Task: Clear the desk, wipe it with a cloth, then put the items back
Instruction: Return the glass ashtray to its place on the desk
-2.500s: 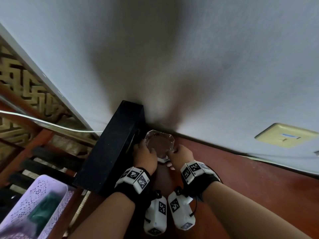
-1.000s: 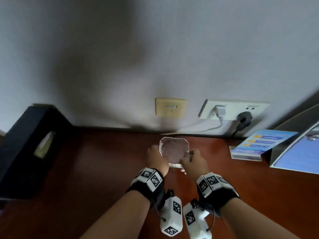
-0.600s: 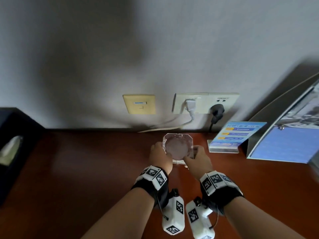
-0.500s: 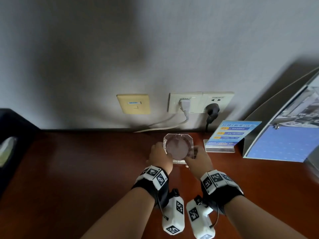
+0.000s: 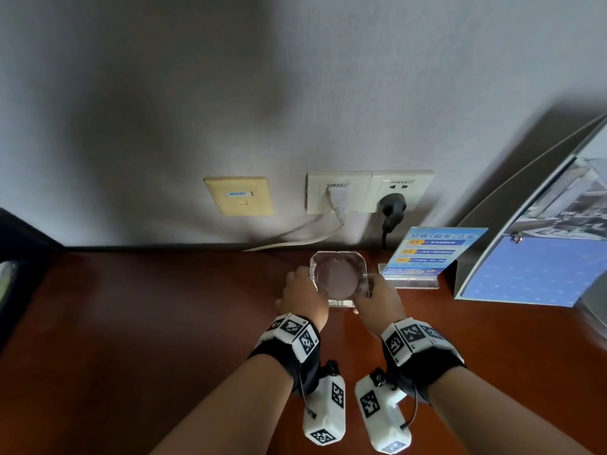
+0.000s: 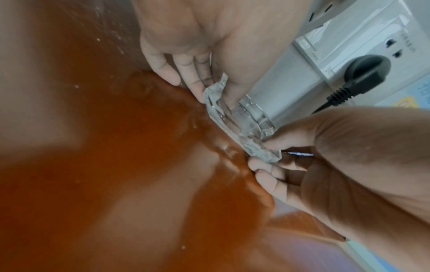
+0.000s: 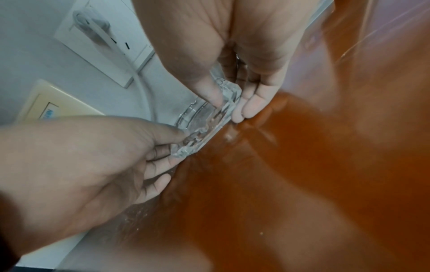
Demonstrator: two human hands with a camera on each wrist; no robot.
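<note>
A clear, square glass ashtray (image 5: 338, 279) with cut corners is held between both hands, low over the red-brown desk (image 5: 164, 323), close to the wall. My left hand (image 5: 303, 295) grips its left edge, thumb on top and fingers underneath. My right hand (image 5: 374, 298) grips the right edge the same way. In the left wrist view the ashtray (image 6: 242, 127) sits between my left hand (image 6: 214, 92) and the right hand (image 6: 267, 152). The right wrist view shows the ashtray (image 7: 209, 125) tilted, pinched by my right hand (image 7: 230, 108). I cannot tell whether it touches the desk.
A blue leaflet in a clear stand (image 5: 430, 254) is just right of the ashtray, with a large leaning folder (image 5: 532, 270) beyond it. Wall sockets hold a white plug (image 5: 338, 195) and a black plug (image 5: 392, 205). A black box (image 5: 19, 257) stands at the far left.
Both hands have carried the ashtray from beside the black box rightward along the wall to below the sockets. In the last half second it has barely moved.
</note>
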